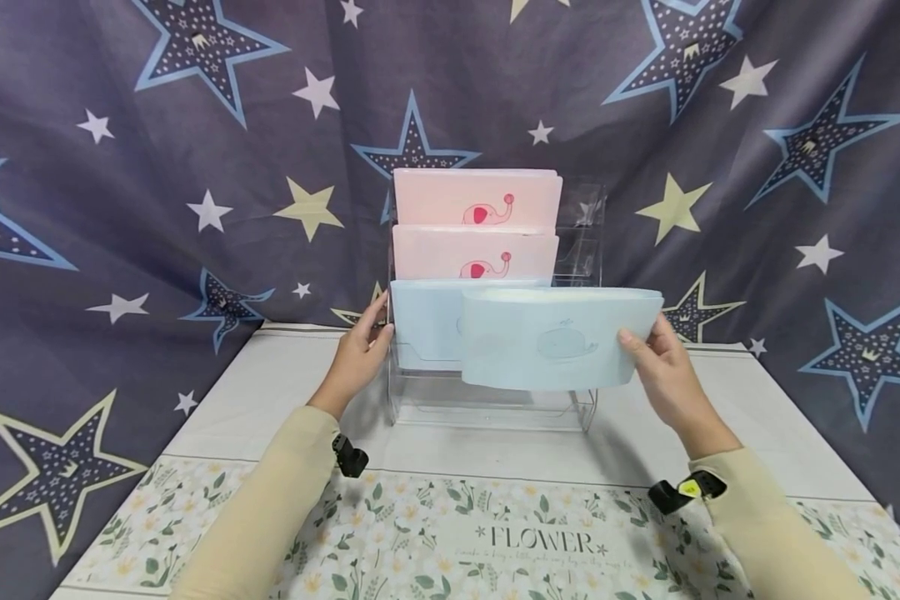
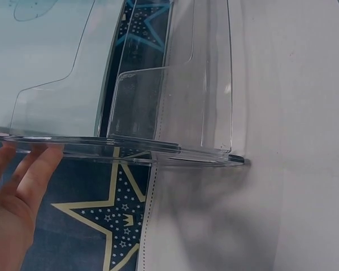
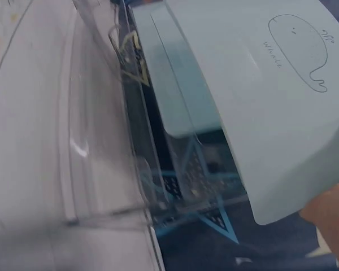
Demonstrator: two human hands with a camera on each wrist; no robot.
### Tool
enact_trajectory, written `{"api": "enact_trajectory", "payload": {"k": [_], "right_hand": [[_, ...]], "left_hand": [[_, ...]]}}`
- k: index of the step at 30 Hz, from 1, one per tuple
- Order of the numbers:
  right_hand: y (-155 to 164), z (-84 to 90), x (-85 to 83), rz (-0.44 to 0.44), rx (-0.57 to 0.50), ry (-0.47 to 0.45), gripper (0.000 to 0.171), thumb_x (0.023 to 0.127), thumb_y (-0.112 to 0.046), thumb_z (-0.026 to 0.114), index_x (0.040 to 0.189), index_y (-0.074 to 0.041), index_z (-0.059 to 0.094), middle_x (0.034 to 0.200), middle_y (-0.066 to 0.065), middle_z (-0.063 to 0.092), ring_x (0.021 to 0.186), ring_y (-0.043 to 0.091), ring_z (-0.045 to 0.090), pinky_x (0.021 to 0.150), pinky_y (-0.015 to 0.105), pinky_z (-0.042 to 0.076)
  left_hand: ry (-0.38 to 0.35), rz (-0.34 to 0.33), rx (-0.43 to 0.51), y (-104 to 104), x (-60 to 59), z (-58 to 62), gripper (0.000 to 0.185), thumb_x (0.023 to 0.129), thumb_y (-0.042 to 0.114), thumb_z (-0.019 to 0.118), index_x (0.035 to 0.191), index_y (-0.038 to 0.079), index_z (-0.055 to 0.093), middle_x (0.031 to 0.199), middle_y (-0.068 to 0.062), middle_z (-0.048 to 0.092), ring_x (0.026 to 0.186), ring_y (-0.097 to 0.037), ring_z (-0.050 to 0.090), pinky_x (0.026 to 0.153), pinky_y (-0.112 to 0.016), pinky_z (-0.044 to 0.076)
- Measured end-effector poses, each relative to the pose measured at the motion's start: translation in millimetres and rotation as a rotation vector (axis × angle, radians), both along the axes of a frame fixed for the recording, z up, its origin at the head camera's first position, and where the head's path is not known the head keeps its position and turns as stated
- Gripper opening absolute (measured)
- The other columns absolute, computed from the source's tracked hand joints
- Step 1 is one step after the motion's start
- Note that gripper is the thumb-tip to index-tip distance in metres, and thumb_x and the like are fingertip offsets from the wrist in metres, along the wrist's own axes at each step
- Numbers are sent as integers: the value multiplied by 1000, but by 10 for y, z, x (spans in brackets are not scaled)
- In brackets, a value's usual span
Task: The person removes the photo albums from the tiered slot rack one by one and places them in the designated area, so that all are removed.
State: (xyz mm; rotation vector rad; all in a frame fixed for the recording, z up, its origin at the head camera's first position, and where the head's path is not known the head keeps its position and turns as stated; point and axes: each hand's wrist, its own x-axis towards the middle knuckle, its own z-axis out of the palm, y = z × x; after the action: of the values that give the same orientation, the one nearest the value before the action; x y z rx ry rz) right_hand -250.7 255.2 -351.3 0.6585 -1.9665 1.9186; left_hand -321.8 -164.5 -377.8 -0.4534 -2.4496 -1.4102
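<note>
My right hand (image 1: 667, 371) pinches a light-blue booklet (image 1: 513, 337) by its right end, thumb in front and fingers behind. A line-drawn whale marks its cover, with "Whale" handwritten beside it in the right wrist view. This bowed booklet (image 3: 260, 113) hangs in front of a clear tiered rack (image 1: 487, 417), overlapping a second blue booklet (image 1: 423, 325) that sits in a lower tier. Against the rack's left side panel (image 2: 90, 145), my left hand (image 1: 356, 362) rests its fairly straight fingers (image 2: 42, 169). Two pink elephant booklets (image 1: 427, 196) stand in the upper tiers.
Below the blue booklets, the rack has a bare bottom tier (image 1: 457, 387). The rack stands on a white table (image 1: 285, 367) with a flowered, lettered mat (image 1: 390, 533) in front. A dark star-patterned curtain (image 1: 255, 167) hangs close behind it.
</note>
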Motion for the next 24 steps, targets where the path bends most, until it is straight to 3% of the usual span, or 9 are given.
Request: {"api": "enact_trajectory", "payload": {"k": [7,14,19,24], "right_hand": [[387,110,98,4,-136,-10,32,106,-4,46,137,-12,48,121,1,58,111,13,55,92,22,47],[851,179,184,-70,-184,-22,29,106,-6,47,134,-13,44,123,-2,59,114,11,53,90,20,41],[1170,140,194,-136,-209,-52,33,106,-7,45,137,-17,38,127,-3,53,118,8,49,93,19,36],[1490,40,210,-150,-188,-115,35,107,-8,43,140,-20,37,130,-5,49,117,7,46,84,16,39]], "left_hand": [[2,-3,-1,15,5,7,56,108,21,49,160,22,28,150,-20,45,129,-39,53,107,-47,45],[37,-4,10,3,-8,-4,56,107,18,49,160,19,29,146,-22,48,128,-38,54,107,-45,45],[31,-5,10,-7,-4,-5,56,107,19,49,160,19,30,146,-22,48,128,-38,54,107,-45,45],[26,-1,7,-4,1,-3,56,107,19,49,160,20,30,146,-21,48,128,-38,54,106,-46,46]]}}
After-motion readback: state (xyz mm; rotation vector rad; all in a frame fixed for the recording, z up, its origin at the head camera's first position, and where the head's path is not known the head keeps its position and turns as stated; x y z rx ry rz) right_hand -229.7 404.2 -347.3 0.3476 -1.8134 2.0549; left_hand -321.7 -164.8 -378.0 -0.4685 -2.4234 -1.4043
